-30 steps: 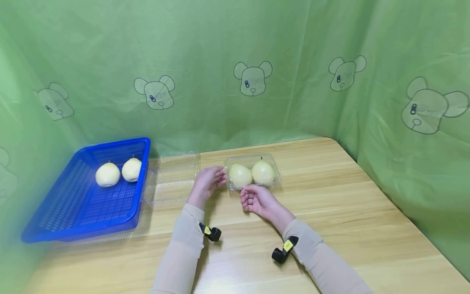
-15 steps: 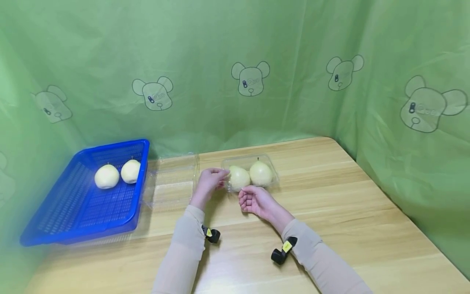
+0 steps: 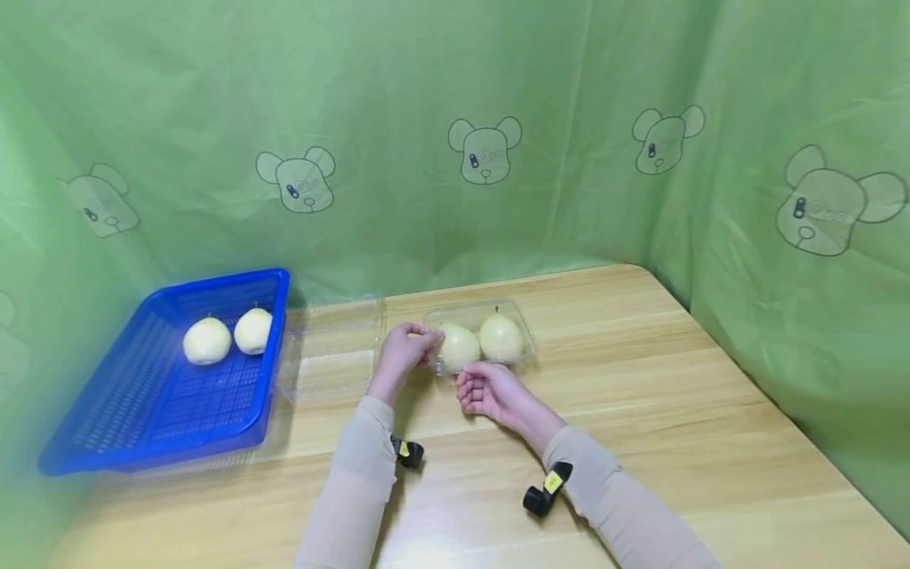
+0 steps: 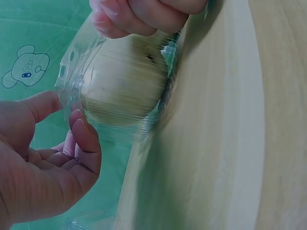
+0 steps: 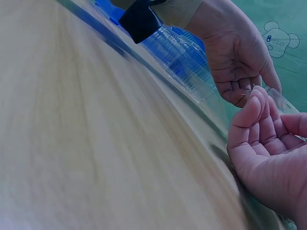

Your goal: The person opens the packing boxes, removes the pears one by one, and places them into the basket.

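In the head view two pale yellow pears [image 3: 501, 338] sit side by side in a clear plastic clamshell box [image 3: 515, 312] on the table. My left hand [image 3: 405, 352] is at the box's left end. The left wrist view shows its thumb and index finger pinching the rim flange [image 4: 72, 81], a pear [image 4: 127, 79] behind the plastic. My right hand [image 3: 494, 395] is at the front edge, thumb on the rim and the other fingers curled below it. In the right wrist view, my right hand [image 5: 268, 153] hides most of the box.
A blue plastic basket [image 3: 159, 454] at the left holds two more pears [image 3: 207, 341]. Between basket and box lies another clear plastic container [image 3: 334, 348], standing open. A green curtain [image 3: 569, 197] with printed bear heads hangs behind the wooden table [image 3: 640, 411].
My left hand's fingers have closed from a loose pose beside the box onto its left rim. The box and my right hand have shifted slightly left.
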Motion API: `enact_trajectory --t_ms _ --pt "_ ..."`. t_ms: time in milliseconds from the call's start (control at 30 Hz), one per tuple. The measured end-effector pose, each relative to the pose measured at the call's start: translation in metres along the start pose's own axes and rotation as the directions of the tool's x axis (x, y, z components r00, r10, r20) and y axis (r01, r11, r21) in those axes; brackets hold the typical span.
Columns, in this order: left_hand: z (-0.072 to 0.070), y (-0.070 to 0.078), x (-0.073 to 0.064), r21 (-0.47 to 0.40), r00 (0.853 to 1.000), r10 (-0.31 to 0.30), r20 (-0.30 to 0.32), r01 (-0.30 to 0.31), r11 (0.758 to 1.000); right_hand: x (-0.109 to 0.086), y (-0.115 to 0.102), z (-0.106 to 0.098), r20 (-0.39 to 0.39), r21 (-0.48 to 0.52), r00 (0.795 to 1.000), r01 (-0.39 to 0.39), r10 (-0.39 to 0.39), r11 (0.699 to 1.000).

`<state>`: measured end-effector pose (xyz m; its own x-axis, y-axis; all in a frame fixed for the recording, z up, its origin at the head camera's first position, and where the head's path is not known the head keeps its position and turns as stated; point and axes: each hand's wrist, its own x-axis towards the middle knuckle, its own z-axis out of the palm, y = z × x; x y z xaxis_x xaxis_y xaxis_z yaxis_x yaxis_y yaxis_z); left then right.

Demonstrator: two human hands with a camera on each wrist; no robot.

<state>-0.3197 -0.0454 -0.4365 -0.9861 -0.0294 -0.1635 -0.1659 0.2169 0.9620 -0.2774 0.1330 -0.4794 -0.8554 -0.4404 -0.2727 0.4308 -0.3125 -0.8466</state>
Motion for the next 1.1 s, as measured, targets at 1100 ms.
enact_trajectory --t_ms 1100 --pt "0.0025 0.0005 0.0013 0.118 0.999 0.018 -0.042 -0.013 0.993 0.0014 0.0046 0.0037 0.000 0.034 1.000 0.013 -0.013 0.999"
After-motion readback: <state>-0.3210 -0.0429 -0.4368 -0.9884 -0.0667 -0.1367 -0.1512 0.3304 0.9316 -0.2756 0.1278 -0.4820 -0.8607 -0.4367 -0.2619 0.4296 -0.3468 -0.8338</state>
